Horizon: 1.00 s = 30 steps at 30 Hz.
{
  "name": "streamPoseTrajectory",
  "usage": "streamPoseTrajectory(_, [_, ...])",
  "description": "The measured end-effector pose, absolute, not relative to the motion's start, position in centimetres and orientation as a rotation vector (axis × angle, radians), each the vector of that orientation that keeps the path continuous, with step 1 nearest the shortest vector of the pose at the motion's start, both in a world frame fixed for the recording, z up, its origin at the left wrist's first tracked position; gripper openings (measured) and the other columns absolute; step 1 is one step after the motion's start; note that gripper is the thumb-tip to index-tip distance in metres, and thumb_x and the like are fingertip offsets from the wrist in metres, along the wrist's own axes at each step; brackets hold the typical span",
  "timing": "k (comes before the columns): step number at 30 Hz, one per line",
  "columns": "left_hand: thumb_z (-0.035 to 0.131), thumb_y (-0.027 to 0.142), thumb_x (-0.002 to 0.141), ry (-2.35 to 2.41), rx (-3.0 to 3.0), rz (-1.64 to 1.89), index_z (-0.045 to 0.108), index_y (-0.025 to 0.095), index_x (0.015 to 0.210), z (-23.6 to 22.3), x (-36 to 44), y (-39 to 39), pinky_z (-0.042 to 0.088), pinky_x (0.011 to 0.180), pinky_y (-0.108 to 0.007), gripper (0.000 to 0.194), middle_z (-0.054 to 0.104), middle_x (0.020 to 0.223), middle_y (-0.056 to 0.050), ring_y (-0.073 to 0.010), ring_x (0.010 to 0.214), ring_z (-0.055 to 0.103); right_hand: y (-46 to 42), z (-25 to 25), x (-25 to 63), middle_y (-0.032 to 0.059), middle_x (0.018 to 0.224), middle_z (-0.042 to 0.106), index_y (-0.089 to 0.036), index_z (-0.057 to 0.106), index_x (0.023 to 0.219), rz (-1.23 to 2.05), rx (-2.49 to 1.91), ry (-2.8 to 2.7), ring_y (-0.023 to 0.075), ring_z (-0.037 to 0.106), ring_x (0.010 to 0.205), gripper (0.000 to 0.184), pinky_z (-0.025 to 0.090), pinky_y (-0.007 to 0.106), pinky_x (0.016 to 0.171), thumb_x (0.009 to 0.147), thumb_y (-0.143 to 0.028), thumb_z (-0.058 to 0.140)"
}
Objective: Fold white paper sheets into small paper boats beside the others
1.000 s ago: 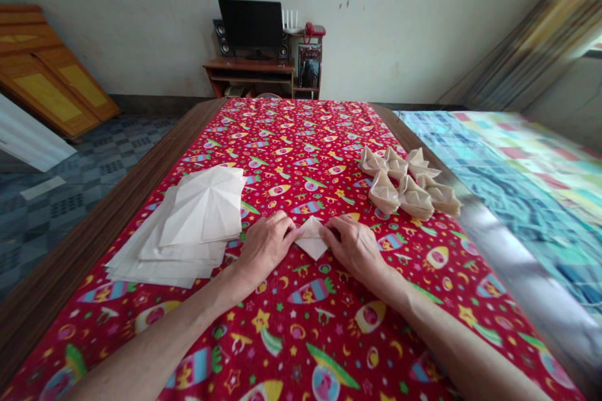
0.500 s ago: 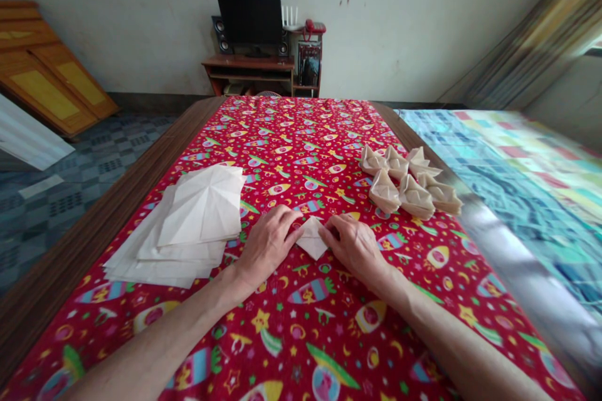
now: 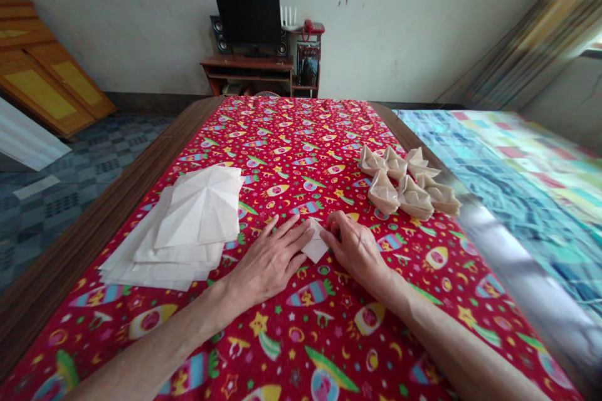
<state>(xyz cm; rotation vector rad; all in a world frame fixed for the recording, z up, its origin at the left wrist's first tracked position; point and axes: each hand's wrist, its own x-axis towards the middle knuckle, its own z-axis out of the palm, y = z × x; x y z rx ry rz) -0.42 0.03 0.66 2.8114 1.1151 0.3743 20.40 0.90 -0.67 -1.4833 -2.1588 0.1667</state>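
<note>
The left hand [image 3: 270,260] lies palm down with fingers spread, its fingertips resting on the left side of a small, flat, off-white folded paper piece [image 3: 316,252]. The right hand [image 3: 355,247] is narrow, fingers curled, with its thumb at the paper's right edge; whether it pinches the sheet there cannot be determined. The paper lies between the two hands, one corner pointing towards the wearer. Beneath it is a red fabric tablecloth [image 3: 301,371] printed with rockets and stars, exposed in front of the grip to the table's far end and behind it between the forearms. Left of the grip, near the left hand but apart from it, is a stack of creased off-white paper sheets [image 3: 200,210], edges unaligned, its lower sheets fanned towards the wearer. Ahead and to the right, beyond the right hand, stand six beige boat-shaped folded paper pieces [image 3: 416,199] in two close rows of three; the rightmost reaches the cloth's right edge. Well left of the grip, past the stack, runs a dark brown wooden table border [image 3: 136,185]. Well ahead, past the far end, stands a reddish-brown wooden desk [image 3: 249,63] bearing a black flat monitor [image 3: 248,20].
</note>
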Motion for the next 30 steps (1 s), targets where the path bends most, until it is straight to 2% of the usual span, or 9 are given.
streamPoseTrajectory(3, [0.039,0.029,0.096,1.114,2.812,0.355,0.031,0.026,0.142,0.5,-0.5,0.1,0.022,0.111,-0.050,0.047,0.036,0.147,-0.002,-0.0234,0.139,0.025,0.7,-0.7,20.4,0.0062,0.081,0.063,-0.017,0.056,0.087,0.057,-1.481,-2.190,0.0165,0.056,0.072,0.013,0.043,0.026,0.064,0.091,-0.024,0.046])
streamPoseTrajectory(5, [0.039,0.030,0.096,1.111,2.820,0.350,0.032,0.026,0.142,0.5,-0.5,0.2,0.023,0.111,-0.050,0.047,0.036,0.147,-0.003,-0.0235,0.139,0.024,0.3,-0.5,20.3,0.0117,0.102,0.065,-0.015,0.060,0.097,-0.045,-1.368,-2.293,0.0212,0.058,0.091,0.019,0.047,0.032,0.076,0.092,-0.019,0.041])
streamPoseTrajectory(8, [0.037,0.030,0.096,1.122,2.832,0.331,0.032,0.025,0.142,0.6,-0.4,0.2,0.023,0.111,-0.049,0.046,0.036,0.147,-0.004,-0.0237,0.139,0.024,-0.4,-0.3,20.3,0.0133,0.130,0.054,-0.015,0.054,0.123,-0.114,-1.079,-2.501,0.0250,0.046,0.122,0.037,0.042,0.043,0.096,0.090,-0.010,0.036])
streamPoseTrajectory(10, [0.036,0.028,0.096,1.137,2.839,0.305,0.031,0.023,0.142,0.7,-0.4,0.1,0.024,0.111,-0.049,0.046,0.033,0.149,-0.003,-0.0236,0.139,0.024,-0.8,-0.2,20.4,0.0126,0.137,0.049,-0.014,0.045,0.134,-0.069,-1.012,-2.560,0.0226,0.039,0.130,0.047,0.037,0.045,0.103,0.089,-0.007,0.035])
streamPoseTrajectory(15, [0.036,0.025,0.096,1.157,2.870,0.265,0.031,0.020,0.142,0.7,-0.9,-0.2,0.022,0.113,-0.048,0.046,0.029,0.150,0.001,-0.0226,0.139,0.024,-1.5,-0.1,21.7,0.0102,0.140,0.045,-0.014,0.033,0.143,0.035,-1.033,-2.620,0.0210,0.035,0.133,0.058,0.032,0.048,0.109,0.086,-0.004,0.031])
streamPoseTrajectory(19, [0.034,0.025,0.096,1.196,2.884,0.292,0.041,0.022,0.137,0.6,-1.6,-0.5,0.022,0.113,-0.046,0.041,0.034,0.148,0.003,-0.0210,0.137,0.028,-1.7,-0.2,22.4,0.0120,0.136,0.049,-0.011,0.037,0.140,0.027,-1.042,-2.629,0.0222,0.039,0.131,0.055,0.037,0.046,0.106,0.086,-0.004,0.030])
streamPoseTrajectory(23, [0.036,0.026,0.096,1.252,2.884,0.293,0.045,0.022,0.134,1.0,-2.1,-1.0,0.025,0.112,-0.047,0.039,0.037,0.146,0.003,-0.0213,0.137,0.028,-1.8,-0.6,22.5,0.0132,0.135,0.050,-0.009,0.043,0.136,0.003,-1.033,-2.600,0.0228,0.039,0.130,0.051,0.038,0.047,0.106,0.087,-0.005,0.031])
streamPoseTrajectory(27, [0.037,0.025,0.096,1.287,2.883,0.314,0.043,0.020,0.135,1.1,-2.5,-1.5,0.028,0.109,-0.049,0.041,0.040,0.144,0.000,-0.0237,0.135,0.033,-2.3,-0.8,23.1,0.0137,0.135,0.050,-0.007,0.044,0.135,-0.034,-1.048,-2.592,0.0228,0.040,0.130,0.052,0.040,0.044,0.105,0.085,-0.004,0.029])
streamPoseTrajectory(30, [0.039,0.024,0.095,1.293,2.871,0.402,0.048,0.018,0.131,0.9,-2.6,-1.5,0.031,0.108,-0.049,0.038,0.046,0.141,-0.004,-0.0244,0.131,0.038,-2.7,-0.8,23.6,0.0142,0.137,0.048,-0.005,0.044,0.135,-0.052,-1.086,-2.597,0.0237,0.038,0.131,0.054,0.041,0.044,0.104,0.083,-0.003,0.029])
